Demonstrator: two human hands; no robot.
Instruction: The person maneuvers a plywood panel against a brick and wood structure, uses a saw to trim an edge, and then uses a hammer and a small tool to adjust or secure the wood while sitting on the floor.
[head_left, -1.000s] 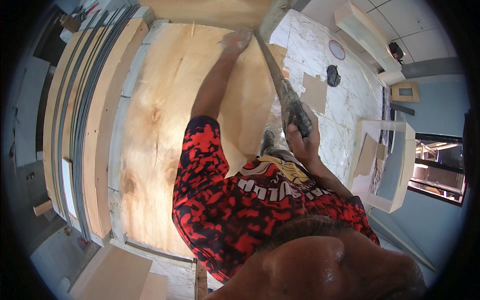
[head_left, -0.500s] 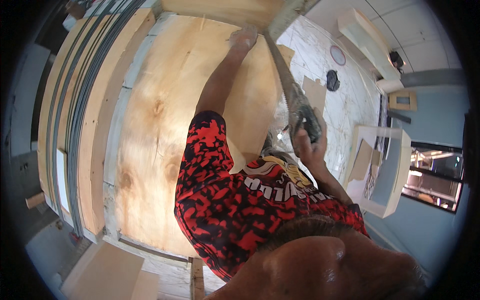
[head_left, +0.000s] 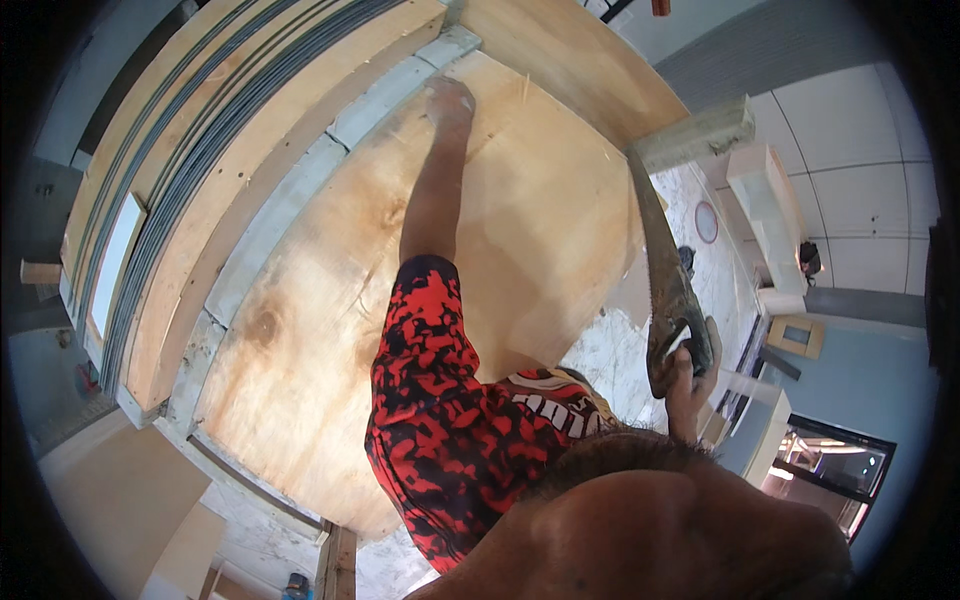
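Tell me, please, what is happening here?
A person in a red and black shirt holds a saw in the right hand. The left hand rests on a large wooden board, near its far left corner. The saw's tip is by the board's far right corner; whether it touches the board is not clear. Long dark strips lie on the left.

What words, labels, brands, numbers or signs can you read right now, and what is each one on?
Red-and-black shirt: white block lettering on the front, slanted and partly hidden; I won't copy it out.
Handsaw: no lettering I can make out.
Plywood sheet: no writing visible, only grain and knots.
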